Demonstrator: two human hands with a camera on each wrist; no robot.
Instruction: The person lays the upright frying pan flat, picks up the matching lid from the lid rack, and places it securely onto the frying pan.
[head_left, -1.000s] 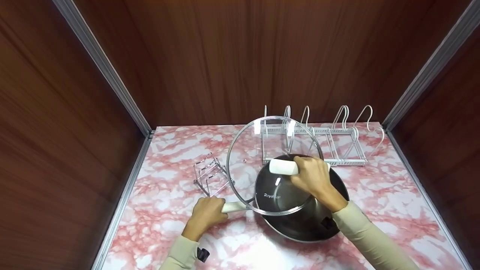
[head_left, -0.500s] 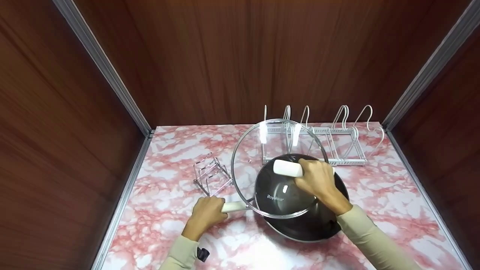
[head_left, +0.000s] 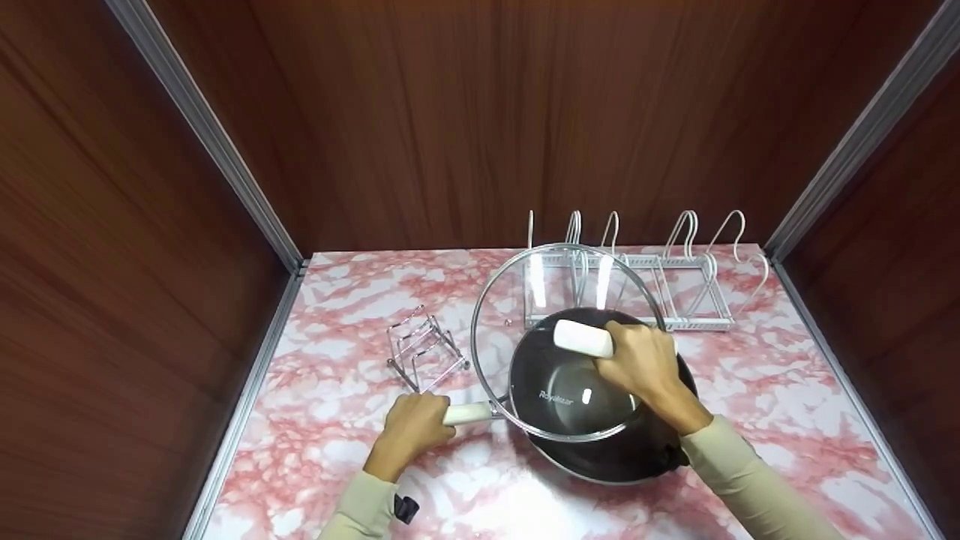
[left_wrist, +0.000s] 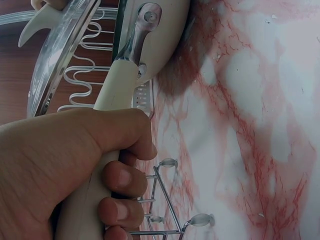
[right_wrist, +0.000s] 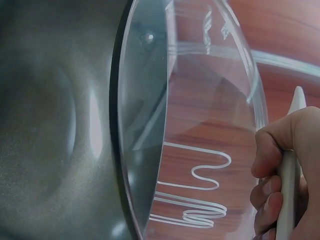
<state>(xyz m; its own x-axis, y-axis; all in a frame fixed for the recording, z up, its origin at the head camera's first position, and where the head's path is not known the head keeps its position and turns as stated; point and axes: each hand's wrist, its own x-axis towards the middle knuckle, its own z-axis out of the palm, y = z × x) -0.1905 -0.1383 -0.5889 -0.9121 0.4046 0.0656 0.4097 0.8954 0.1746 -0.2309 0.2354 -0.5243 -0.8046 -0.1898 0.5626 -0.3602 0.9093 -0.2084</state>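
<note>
My left hand [head_left: 416, 424] grips the cream handle [left_wrist: 118, 85] of a dark frying pan [head_left: 600, 450], thumb and fingers wrapped round it in the left wrist view. The pan sits on the marbled table. My right hand [head_left: 641, 364] holds a clear glass lid [head_left: 495, 307] by its white handle [head_left: 583, 339]. Its metal rim overlaps the pan's left and back in the head view. The right wrist view has the lid raised and tilted above the pan's rim, the pan's dark inside [right_wrist: 45, 120] showing beside it. Fingers curl round the lid handle [right_wrist: 287, 195] there.
Behind the pan stands a white wire rack [head_left: 697, 324] with upright loops. A small chrome wire rack [head_left: 424, 352] rests left of the pan, just beyond my left hand. Brown wood-grain panels [head_left: 450, 127] enclose the table [head_left: 345, 300] at the back and sides.
My right hand has shifted slightly right and toward me with the glass lid, whose handle has turned a little. My left hand and the pan have stayed in place.
</note>
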